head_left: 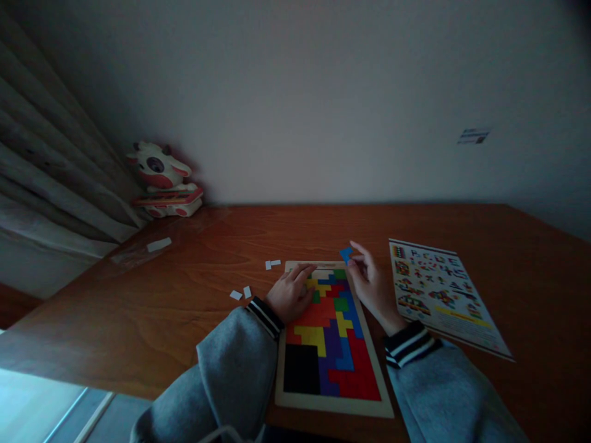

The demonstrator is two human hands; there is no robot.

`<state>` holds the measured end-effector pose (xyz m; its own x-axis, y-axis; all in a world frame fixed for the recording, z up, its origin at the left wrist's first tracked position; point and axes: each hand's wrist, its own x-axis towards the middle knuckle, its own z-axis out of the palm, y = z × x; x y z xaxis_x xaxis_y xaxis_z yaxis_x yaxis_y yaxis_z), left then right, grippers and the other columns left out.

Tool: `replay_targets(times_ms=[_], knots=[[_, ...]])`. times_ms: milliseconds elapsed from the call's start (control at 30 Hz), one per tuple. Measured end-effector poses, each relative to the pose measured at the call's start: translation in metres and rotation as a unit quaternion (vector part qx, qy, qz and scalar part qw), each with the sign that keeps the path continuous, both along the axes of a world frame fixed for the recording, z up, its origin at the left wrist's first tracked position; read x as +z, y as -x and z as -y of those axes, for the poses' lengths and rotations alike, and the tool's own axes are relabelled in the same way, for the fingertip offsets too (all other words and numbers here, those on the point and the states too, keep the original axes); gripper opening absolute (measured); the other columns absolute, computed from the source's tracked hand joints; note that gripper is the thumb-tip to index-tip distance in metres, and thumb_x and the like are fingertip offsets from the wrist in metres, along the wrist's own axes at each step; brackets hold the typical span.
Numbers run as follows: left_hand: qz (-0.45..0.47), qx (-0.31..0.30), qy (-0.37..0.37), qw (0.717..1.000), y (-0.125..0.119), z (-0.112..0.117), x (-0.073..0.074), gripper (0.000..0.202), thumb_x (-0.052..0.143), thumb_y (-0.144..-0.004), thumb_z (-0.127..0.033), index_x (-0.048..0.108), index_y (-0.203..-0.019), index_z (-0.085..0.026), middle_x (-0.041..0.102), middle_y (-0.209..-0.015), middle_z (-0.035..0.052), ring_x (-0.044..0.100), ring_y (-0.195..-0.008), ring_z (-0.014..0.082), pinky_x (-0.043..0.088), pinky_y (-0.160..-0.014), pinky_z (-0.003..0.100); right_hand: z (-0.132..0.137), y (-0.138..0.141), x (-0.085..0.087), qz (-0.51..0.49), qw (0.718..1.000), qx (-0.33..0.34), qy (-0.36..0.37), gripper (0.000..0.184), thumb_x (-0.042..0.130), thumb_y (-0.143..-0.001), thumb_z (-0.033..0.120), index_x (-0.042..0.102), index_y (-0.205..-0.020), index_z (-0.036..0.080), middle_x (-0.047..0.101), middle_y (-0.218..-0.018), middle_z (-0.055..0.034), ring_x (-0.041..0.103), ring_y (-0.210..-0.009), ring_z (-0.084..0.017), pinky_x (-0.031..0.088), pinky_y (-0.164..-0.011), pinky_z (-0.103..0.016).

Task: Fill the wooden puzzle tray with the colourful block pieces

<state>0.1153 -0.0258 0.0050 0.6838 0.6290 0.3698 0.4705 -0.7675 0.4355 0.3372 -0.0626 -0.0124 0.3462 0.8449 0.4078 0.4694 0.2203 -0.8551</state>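
While pinched between thumb and fingertips of the right hand (373, 284), blue piece (346, 253) held just above the far right corner of the puzzle board (333, 403), close to slipping free since only its near edge is gripped. Could drop onto the table (194, 307) beyond the frame, or land skewed across the pieces already seated near that corner. Left hand (290, 294) lying flat, fingers spread and loose, holding nothing, pressing the board's far left part; a shove from it could slide the whole tray and unsettle loose pieces. Blue piece small, flat, plainly coloured, mostly hidden by fingers, exact outline hard to tell. Board nearly full of red, yellow, blue, purple and green blocks, with 1 black area at the near left. Printed pattern sheet (441, 295) lying to the right; 4 small white tiles (241, 293) scattered to the left.
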Motion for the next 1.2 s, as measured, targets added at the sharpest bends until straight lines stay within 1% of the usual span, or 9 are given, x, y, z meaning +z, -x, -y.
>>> replay_targets(times_ms=[67, 233, 400, 600, 800, 900, 1000, 1100, 1200], knots=[[-0.003, -0.002, -0.003, 1.000, 0.000, 0.000, 0.000, 0.049, 0.053, -0.090, -0.023, 0.043, -0.138, -0.019, 0.054, -0.134, 0.0125, 0.056, -0.121, 0.0267, 0.048, -0.104, 0.044, -0.001, 0.000, -0.002, -0.008, 1.000, -0.001, 0.004, 0.050, 0.047, -0.093, 0.042, 0.047, -0.138, 0.021, 0.066, -0.099, -0.0083, 0.063, -0.085, -0.021, 0.052, -0.077, -0.037], [0.001, 0.000, -0.013, 1.000, 0.000, -0.001, -0.001, 0.048, 0.054, -0.089, -0.022, 0.045, -0.136, -0.020, 0.057, -0.131, 0.0116, 0.056, -0.120, 0.0262, 0.049, -0.104, 0.043, -0.001, 0.000, -0.001, -0.025, 0.999, 0.024, 0.001, 0.039, 0.049, -0.092, 0.042, 0.060, -0.123, 0.022, 0.067, -0.108, -0.0095, 0.064, -0.096, -0.023, 0.051, -0.086, -0.041], [0.001, -0.002, -0.025, 1.000, 0.001, -0.002, -0.003, 0.044, 0.055, -0.089, -0.023, 0.050, -0.132, -0.019, 0.058, -0.130, 0.0118, 0.056, -0.120, 0.0269, 0.048, -0.103, 0.045, -0.001, 0.003, 0.000, -0.064, 0.997, 0.048, 0.005, 0.059, 0.058, -0.087, 0.047, 0.045, -0.139, 0.021, 0.066, -0.102, -0.0081, 0.064, -0.081, -0.019, 0.054, -0.071, -0.033], [0.022, -0.001, -0.031, 0.999, -0.001, 0.000, 0.003, 0.036, 0.056, -0.090, -0.025, 0.056, -0.126, -0.018, 0.065, -0.122, 0.0115, 0.061, -0.112, 0.0261, 0.049, -0.099, 0.045, 0.004, 0.009, 0.006, -0.050, 0.990, 0.119, 0.052, 0.033, 0.059, -0.086, 0.047, 0.066, -0.105, 0.021, 0.070, -0.092, -0.0065, 0.065, -0.081, -0.020, 0.054, -0.072, -0.034], [0.102, -0.005, -0.024, 0.994, 0.001, -0.001, 0.003, 0.020, 0.057, -0.093, -0.034, 0.067, -0.105, -0.020, 0.072, -0.100, 0.0084, 0.067, -0.095, 0.0218, 0.054, -0.088, 0.038, 0.009, 0.016, 0.009, 0.002, 0.978, 0.198, 0.060, 0.023, 0.063, -0.086, 0.040, 0.070, -0.101, 0.024, 0.074, -0.103, -0.0049, 0.068, -0.090, -0.021, 0.055, -0.083, -0.039], [0.142, 0.011, 0.006, 0.990, 0.000, -0.001, 0.002, 0.021, 0.056, -0.094, -0.035, 0.069, -0.093, -0.019, 0.073, -0.090, 0.0077, 0.068, -0.087, 0.0200, 0.055, -0.080, 0.033, 0.010, 0.017, 0.009, 0.026, 0.974, 0.216, 0.056, 0.021, 0.062, -0.087, 0.038, 0.070, -0.102, 0.026, 0.074, -0.104, -0.0035, 0.069, -0.094, -0.021, 0.054, -0.087, -0.041], [0.160, 0.040, 0.063, 0.984, -0.001, 0.000, 0.004, 0.023, 0.055, -0.094, -0.037, 0.066, -0.090, -0.017, 0.072, -0.085, 0.0059, 0.068, -0.080, 0.0179, 0.055, -0.075, 0.030, 0.009, 0.015, 0.009, 0.079, 0.975, 0.208, 0.022, 0.023, 0.064, -0.087, 0.038, 0.069, -0.106, 0.027, 0.072, -0.108, -0.0037, 0.067, -0.101, -0.021, 0.052, -0.091, -0.040], [0.171, 0.090, 0.105, 0.975, -0.001, -0.001, 0.005, 0.026, 0.049, -0.097, -0.039, 0.061, -0.090, -0.017, 0.071, -0.082, 0.0044, 0.067, -0.074, 0.0160, 0.054, -0.070, 0.028, 0.007, 0.010, 0.006, 0.176, 0.973, 0.152, 0.002, 0.024, 0.062, -0.088, 0.038, 0.069, -0.108, 0.026, 0.068, -0.108, -0.0058, 0.064, -0.104, -0.023, 0.050, -0.092, -0.042], [0.169, 0.120, 0.115, 0.971, 0.000, -0.003, 0.004, 0.027, 0.045, -0.099, -0.040, 0.057, -0.088, -0.018, 0.070, -0.082, 0.0036, 0.066, -0.073, 0.0153, 0.052, -0.070, 0.027, 0.005, 0.004, 0.001, 0.244, 0.965, 0.095, 0.023, 0.024, 0.059, -0.090, 0.040, 0.070, -0.105, 0.024, 0.066, -0.103, -0.0072, 0.063, -0.100, -0.025, 0.049, -0.090, -0.044]])
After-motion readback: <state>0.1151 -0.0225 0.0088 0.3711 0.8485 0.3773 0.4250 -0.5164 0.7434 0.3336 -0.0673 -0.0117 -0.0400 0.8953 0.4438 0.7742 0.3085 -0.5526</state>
